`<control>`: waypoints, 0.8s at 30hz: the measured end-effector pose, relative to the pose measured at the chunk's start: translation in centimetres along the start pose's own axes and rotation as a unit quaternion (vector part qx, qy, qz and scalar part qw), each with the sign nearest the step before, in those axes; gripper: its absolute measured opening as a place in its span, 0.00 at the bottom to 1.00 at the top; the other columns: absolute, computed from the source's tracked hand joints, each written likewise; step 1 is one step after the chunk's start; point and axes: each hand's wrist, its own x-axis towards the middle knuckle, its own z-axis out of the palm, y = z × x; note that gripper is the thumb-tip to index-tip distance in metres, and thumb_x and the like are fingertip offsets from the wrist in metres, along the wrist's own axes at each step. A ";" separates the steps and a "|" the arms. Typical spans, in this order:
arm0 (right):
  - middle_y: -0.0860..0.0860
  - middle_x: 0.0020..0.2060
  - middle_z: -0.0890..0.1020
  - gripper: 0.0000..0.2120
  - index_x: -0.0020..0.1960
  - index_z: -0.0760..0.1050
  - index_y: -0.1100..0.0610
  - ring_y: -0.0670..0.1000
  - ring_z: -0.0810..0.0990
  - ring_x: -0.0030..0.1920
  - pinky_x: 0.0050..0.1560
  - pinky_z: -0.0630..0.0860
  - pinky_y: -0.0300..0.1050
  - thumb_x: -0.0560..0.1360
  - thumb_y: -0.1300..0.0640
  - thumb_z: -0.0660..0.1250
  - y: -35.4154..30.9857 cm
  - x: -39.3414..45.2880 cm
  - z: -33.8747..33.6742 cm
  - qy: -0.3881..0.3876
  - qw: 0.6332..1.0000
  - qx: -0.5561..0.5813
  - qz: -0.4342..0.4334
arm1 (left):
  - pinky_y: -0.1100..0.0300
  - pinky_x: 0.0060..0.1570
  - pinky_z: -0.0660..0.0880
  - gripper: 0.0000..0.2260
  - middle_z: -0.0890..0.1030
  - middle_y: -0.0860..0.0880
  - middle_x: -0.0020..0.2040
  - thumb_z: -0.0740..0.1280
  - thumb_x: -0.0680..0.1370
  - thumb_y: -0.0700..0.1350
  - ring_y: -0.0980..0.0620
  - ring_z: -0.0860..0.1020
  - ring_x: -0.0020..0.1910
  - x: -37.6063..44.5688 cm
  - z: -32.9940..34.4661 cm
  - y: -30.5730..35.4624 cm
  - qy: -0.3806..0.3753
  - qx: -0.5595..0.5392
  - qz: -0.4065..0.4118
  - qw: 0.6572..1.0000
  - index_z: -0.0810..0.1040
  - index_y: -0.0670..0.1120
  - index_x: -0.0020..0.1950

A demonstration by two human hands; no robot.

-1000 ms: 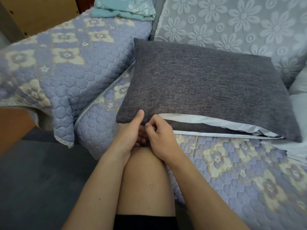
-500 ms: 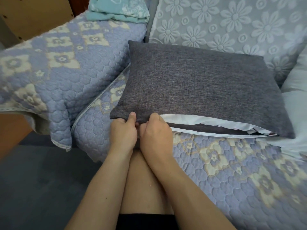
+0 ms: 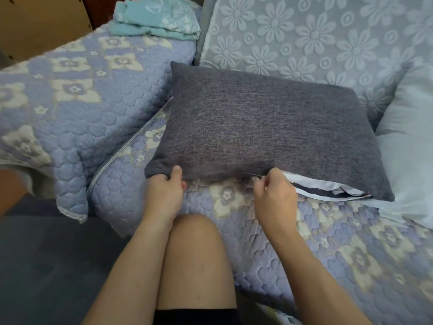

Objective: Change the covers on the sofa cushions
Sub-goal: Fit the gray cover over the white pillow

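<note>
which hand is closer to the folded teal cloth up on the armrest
Left. The left hand grips the grey cushion's near-left corner, below the teal cloth. The right hand pinches the cushion's open edge, further right.

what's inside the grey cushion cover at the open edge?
White inner fabric shows in the open gap of the grey cushion cover, right of the right hand. Everything deeper inside is covered by the grey fabric.
</note>
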 end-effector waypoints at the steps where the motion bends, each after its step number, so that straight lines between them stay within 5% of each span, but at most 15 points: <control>1: 0.53 0.28 0.69 0.13 0.37 0.63 0.60 0.53 0.65 0.29 0.31 0.56 0.50 0.78 0.61 0.62 0.0 -0.1 -0.2 0.001 1.000 0.015 -0.002 | 0.54 0.48 0.77 0.26 0.85 0.46 0.37 0.61 0.82 0.61 0.44 0.82 0.41 -0.5 0.6 0.6 -0.066 0.079 0.004 0.995 0.83 0.43 0.37; 4: 0.54 0.29 0.71 0.12 0.38 0.65 0.61 0.54 0.67 0.30 0.32 0.60 0.51 0.78 0.60 0.63 -0.4 0.0 -0.6 -0.001 0.999 0.037 -0.004 | 0.56 0.47 0.74 0.29 0.84 0.45 0.40 0.58 0.81 0.65 0.45 0.81 0.44 -2.6 4.9 2.6 -0.207 0.198 0.028 0.958 0.82 0.42 0.38; 6: 0.54 0.29 0.73 0.12 0.38 0.66 0.60 0.55 0.70 0.32 0.34 0.62 0.51 0.77 0.60 0.64 -0.6 0.0 -0.7 -0.006 0.998 0.058 -0.001 | 0.53 0.45 0.79 0.28 0.85 0.43 0.42 0.60 0.80 0.65 0.43 0.83 0.42 -3.7 8.4 3.8 -0.208 0.037 -0.029 0.977 0.82 0.42 0.41; 8: 0.52 0.29 0.72 0.12 0.37 0.65 0.59 0.53 0.69 0.31 0.33 0.63 0.47 0.78 0.60 0.63 -0.2 0.1 -1.1 -0.028 0.995 0.092 0.007 | 0.56 0.35 0.79 0.21 0.85 0.44 0.42 0.65 0.80 0.60 0.47 0.83 0.35 -4.3 10.8 4.1 -0.171 -0.214 -0.144 0.951 0.82 0.42 0.46; 10: 0.50 0.30 0.71 0.12 0.37 0.64 0.57 0.48 0.67 0.31 0.32 0.62 0.41 0.78 0.61 0.62 0.2 0.2 -1.6 -0.064 0.991 0.116 -0.002 | 0.59 0.33 0.76 0.18 0.85 0.45 0.40 0.68 0.80 0.56 0.49 0.83 0.33 -4.9 12.0 3.7 -0.135 -0.285 -0.165 0.934 0.82 0.41 0.47; 18: 0.49 0.39 0.71 0.11 0.40 0.67 0.55 0.48 0.70 0.45 0.46 0.66 0.44 0.82 0.60 0.59 0.3 0.8 -1.6 -0.120 0.982 0.143 -0.036 | 0.52 0.38 0.73 0.08 0.80 0.42 0.34 0.68 0.78 0.41 0.47 0.77 0.32 -4.0 11.3 3.5 -0.095 -0.287 -0.097 0.948 0.78 0.42 0.39; 21: 0.48 0.37 0.69 0.16 0.36 0.61 0.50 0.51 0.69 0.43 0.45 0.63 0.45 0.79 0.61 0.61 0.4 1.3 -1.6 -0.059 0.991 0.117 -0.025 | 0.47 0.41 0.75 0.08 0.81 0.44 0.33 0.68 0.73 0.47 0.45 0.78 0.34 -4.5 12.0 3.3 -0.040 -0.251 -0.067 0.965 0.78 0.42 0.39; 24: 0.47 0.38 0.67 0.16 0.36 0.60 0.50 0.51 0.69 0.41 0.44 0.62 0.43 0.77 0.63 0.62 0.3 1.1 -1.9 -0.013 0.992 0.127 -0.019 | 0.47 0.45 0.79 0.13 0.86 0.42 0.40 0.68 0.77 0.52 0.45 0.83 0.40 -5.3 12.9 3.0 -0.116 -0.241 -0.084 0.960 0.82 0.42 0.45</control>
